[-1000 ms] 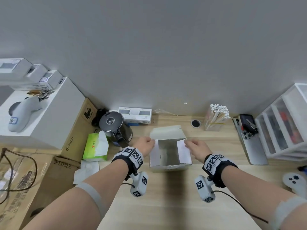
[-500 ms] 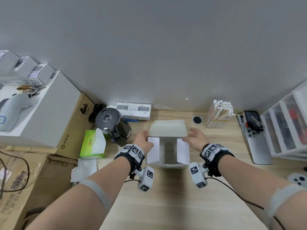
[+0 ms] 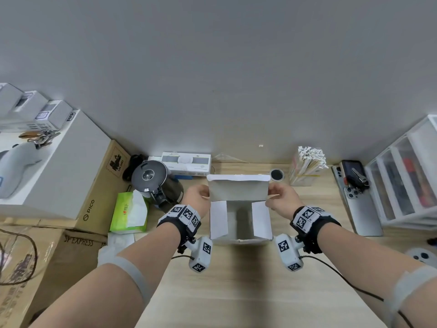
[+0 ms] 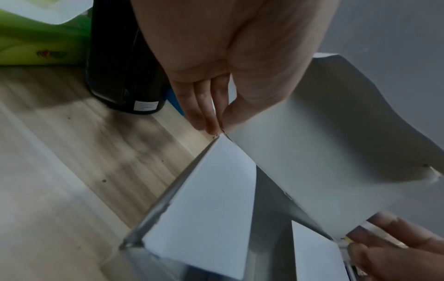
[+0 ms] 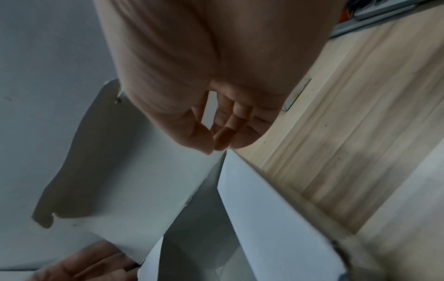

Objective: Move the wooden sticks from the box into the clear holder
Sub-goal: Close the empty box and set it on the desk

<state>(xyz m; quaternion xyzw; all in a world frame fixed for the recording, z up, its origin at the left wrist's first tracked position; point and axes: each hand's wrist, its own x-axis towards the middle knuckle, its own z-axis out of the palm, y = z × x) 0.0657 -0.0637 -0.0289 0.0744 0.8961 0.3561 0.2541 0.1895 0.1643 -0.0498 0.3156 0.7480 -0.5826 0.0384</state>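
A white cardboard box [image 3: 240, 240] stands open mid-desk, its two side flaps [image 3: 218, 218] folded out. My left hand [image 3: 199, 195] pinches the left lower corner of the upright rear lid [image 3: 238, 191], thumb against fingers [image 4: 204, 112] at the lid [image 4: 312, 144]. My right hand [image 3: 280, 197] pinches the lid's right corner, fingertips [image 5: 222, 138] meeting on the lid [image 5: 134, 171]. The box's inside is in shadow and no sticks show in it. The clear holder [image 3: 303, 174], packed with paper-wrapped sticks, stands at the back right, apart from both hands.
A black kettle [image 3: 156, 183] and a green tissue pack [image 3: 128, 211] sit left of the box. A flat white carton [image 3: 186, 162] lies by the wall. Phones [image 3: 361, 204], a clear drawer unit [image 3: 406, 181] and a white controller [image 3: 423, 255] are to the right. Cardboard boxes [image 3: 94, 192] crowd the left.
Both hands have left the side flaps and moved back to the rear lid's corners. The lid now stands more upright.
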